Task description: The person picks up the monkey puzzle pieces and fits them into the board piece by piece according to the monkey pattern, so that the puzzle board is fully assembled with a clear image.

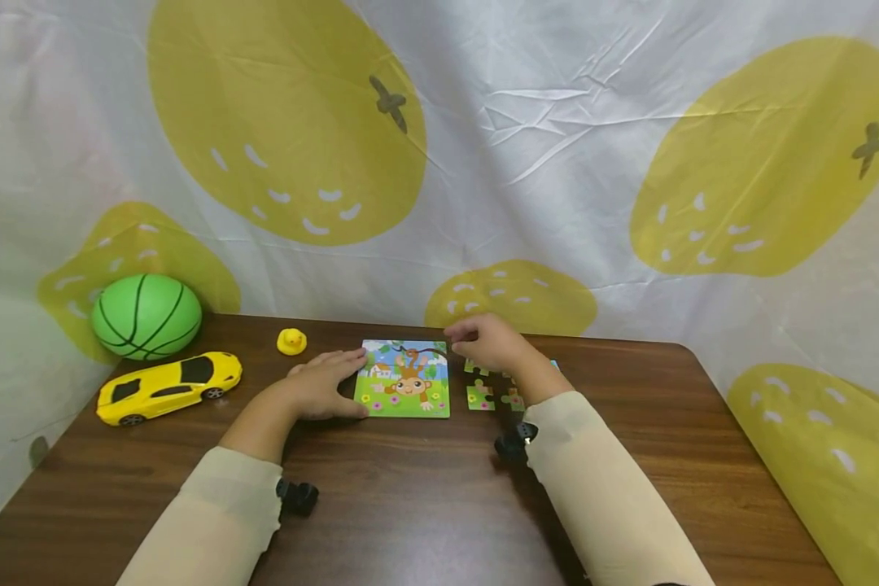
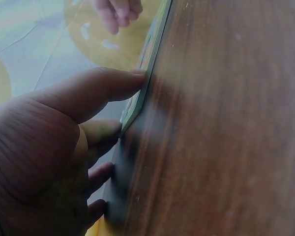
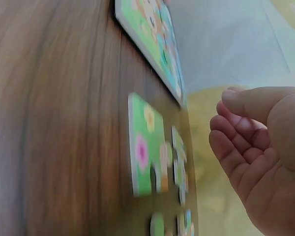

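My left hand [image 1: 321, 387] is at the left side of a square picture board [image 1: 403, 400] with a monkey hanging from a vine. Its thumb [image 2: 113, 83] touches the near left corner, and a finger rests at the upper left edge. To the right lie loose jigsaw pieces [image 1: 479, 395] with green and flower print, partly hidden by the right arm. Above them hovers my right hand [image 1: 492, 342]. In the right wrist view its loosely bent fingers [image 3: 231, 147] hold nothing and stay apart from the flowered jigsaw piece [image 3: 148, 142].
On the left of the brown wooden table [image 1: 410, 505] stand a yellow toy car [image 1: 168, 389], a green ball [image 1: 146, 316] with black lines and a small yellow rubber duck [image 1: 291, 342]. Behind hangs a white cloth [image 1: 527, 163] with yellow fruit print.
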`<state>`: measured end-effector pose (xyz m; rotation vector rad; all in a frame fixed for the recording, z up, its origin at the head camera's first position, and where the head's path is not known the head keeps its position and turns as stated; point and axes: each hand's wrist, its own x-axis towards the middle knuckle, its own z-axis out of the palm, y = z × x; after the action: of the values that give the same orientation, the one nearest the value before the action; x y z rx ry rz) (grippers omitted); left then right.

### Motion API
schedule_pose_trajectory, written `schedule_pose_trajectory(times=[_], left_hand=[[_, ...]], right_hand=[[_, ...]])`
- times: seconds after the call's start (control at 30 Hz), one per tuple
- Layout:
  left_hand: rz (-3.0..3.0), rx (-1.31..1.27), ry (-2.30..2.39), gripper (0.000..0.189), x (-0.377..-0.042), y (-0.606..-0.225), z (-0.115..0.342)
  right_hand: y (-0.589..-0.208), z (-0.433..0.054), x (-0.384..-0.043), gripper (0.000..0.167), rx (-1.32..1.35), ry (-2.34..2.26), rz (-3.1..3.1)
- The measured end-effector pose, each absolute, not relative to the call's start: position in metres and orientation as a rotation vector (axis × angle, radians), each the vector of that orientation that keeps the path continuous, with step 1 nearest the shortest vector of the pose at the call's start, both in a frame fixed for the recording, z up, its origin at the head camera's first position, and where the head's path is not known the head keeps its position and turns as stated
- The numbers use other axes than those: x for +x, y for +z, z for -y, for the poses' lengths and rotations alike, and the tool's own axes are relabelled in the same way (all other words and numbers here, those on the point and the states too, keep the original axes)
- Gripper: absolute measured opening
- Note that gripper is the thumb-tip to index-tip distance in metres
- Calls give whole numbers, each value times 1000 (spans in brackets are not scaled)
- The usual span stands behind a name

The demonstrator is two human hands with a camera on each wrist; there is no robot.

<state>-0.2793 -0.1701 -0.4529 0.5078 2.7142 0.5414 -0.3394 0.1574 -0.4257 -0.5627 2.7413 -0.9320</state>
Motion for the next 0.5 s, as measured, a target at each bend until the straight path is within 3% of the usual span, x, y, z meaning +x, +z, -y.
schedule_pose_trajectory(times=[0.5], left_hand=[[-2714,508,543,101,-280,-453,171]], right_hand=[[-433,-206,-328,35,-488,-987,-2761]])
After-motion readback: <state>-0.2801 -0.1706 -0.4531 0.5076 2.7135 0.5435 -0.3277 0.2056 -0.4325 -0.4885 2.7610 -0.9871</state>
